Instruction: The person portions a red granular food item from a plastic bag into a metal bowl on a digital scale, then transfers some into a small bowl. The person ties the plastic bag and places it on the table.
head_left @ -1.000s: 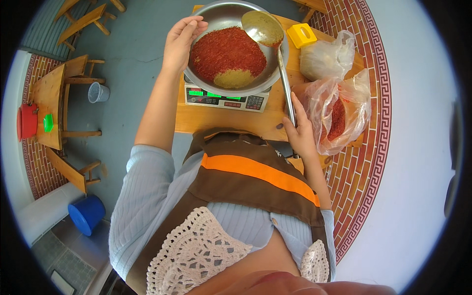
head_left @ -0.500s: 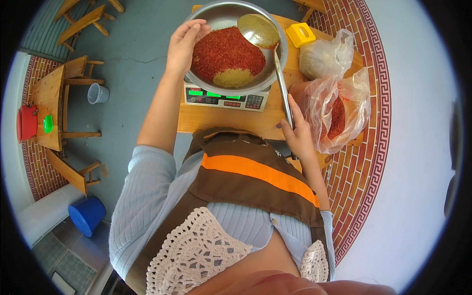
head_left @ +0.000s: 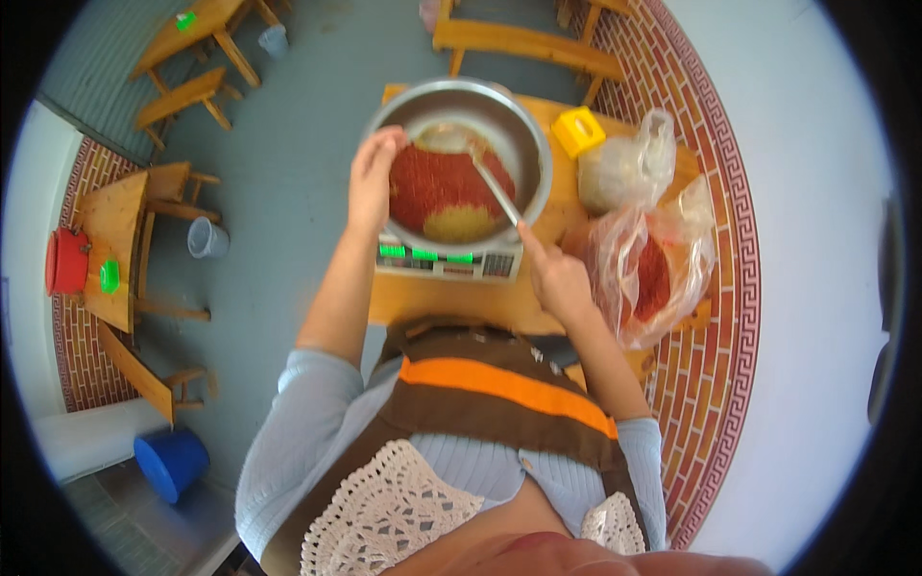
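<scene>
1. Large round steel bowl sits on a digital scale with a green display, at the middle of the small wooden table; holds red chilli powder with a yellow patch at the near side.
2. Left hand clamped over the bowl's left rim, fingers curled inside, thumb outside: a closed grip on the rim.
3. Right hand closed around the near end of a long steel ladle; ladle's cup lies in the powder at the far side.
4. Bowl judged rigid, smooth, fairly heavy when full; best taken by the rolled rim. Powder loose and light, likely to puff or spill if jolted.
5. Ladle stiff and thin; handle's end gives reach but little leverage.
6. Right of the bowl, little room: yellow plastic box, clear bag of pale contents, clear bag of red powder crowded close. Table's left edge just beside the scale, open floor beyond.
</scene>
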Motion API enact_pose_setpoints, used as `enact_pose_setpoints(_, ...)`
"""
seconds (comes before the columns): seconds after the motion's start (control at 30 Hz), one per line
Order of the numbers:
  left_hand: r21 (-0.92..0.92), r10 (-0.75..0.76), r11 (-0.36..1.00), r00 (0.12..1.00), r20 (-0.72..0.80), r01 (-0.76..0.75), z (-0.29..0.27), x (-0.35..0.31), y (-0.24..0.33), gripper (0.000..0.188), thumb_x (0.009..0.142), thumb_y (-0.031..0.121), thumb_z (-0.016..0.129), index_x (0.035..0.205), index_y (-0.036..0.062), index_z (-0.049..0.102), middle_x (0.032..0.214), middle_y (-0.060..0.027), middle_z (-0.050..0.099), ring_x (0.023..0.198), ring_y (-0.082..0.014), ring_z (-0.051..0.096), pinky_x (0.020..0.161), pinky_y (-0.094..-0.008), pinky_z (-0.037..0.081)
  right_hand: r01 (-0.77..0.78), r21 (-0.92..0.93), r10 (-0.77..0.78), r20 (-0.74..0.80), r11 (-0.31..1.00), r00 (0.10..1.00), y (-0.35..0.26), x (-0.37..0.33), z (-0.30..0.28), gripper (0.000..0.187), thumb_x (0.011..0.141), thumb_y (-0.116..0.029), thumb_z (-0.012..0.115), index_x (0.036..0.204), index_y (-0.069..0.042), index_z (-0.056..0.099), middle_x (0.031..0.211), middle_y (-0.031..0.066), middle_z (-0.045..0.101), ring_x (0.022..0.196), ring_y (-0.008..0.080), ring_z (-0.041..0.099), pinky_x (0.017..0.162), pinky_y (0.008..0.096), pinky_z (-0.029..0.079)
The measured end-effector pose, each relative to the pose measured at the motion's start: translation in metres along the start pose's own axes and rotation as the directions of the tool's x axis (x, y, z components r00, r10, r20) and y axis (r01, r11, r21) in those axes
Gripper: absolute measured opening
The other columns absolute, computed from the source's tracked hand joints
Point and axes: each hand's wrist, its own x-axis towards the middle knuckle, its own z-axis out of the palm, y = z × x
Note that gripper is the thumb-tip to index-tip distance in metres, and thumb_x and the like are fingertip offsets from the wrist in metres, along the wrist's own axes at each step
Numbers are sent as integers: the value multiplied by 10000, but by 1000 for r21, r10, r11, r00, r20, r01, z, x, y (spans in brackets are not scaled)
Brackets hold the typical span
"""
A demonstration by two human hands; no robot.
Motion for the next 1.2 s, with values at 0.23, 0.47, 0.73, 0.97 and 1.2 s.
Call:
enact_pose_setpoints(0.23, 61, -33, 998, 999, 2, 33, 9, -7, 5, 480, 1070, 387, 408, 1301, -4, 563, 1337, -139, 562, 1308, -236, 472, 1142, -371, 317, 61, -55, -57, 76, 997, 996, 1, 36, 19, 747, 752, 4, 608, 1470, -144, 463, 743, 163, 599, 577, 313, 637, 521, 415, 531)
enact_pose_setpoints(0.47, -213, -142, 968, 989, -42, 130, 28, -1, 10, 627, 1075, 470, 294, 1436, -37, 371, 1460, -225, 432, 1439, -302, 324, 1230, -410, 188, 28, 23, -32, 231, 999, 972, -4, 49, 13, 679, 777, -47, 654, 1433, -87, 484, 893, 202, 637, 744, 347, 673, 642, 427, 560)
enact_pose_setpoints(0.73, -596, -310, 784, 941, -137, 171, 83, 2, 27, 709, 1060, 532, 244, 1526, -1, 220, 1538, -268, 316, 1438, -352, 313, 1212, -457, 202, 469, 182, -391, -345, 864, 853, -21, 105, -13, 496, 874, -35, 571, 1367, -71, 524, 1367, 194, 528, 1284, 389, 488, 1100, 483, 377)
enact_pose_setpoints(0.97, -454, -175, 891, 944, -281, 30, 93, -25, 43, 605, 1052, 486, 387, 1452, 33, 384, 1400, -160, 517, 1331, -272, 449, 1100, -441, 366, 406, 202, -325, -341, 891, 882, -15, 143, 1, 466, 889, -35, 495, 1355, -36, 528, 1434, 207, 476, 1355, 393, 427, 1152, 548, 275)
enact_pose_setpoints(1.2, -359, -30, 931, 968, -249, -63, 34, -107, 88, 476, 1064, 369, 435, 1428, 61, 427, 1456, -133, 436, 1321, -250, 452, 1069, -418, 435, 258, 590, -244, -105, 765, 964, -83, 177, -5, 498, 931, -2, 482, 1425, 31, 434, 1424, 239, 494, 1305, 397, 481, 1099, 437, 381)
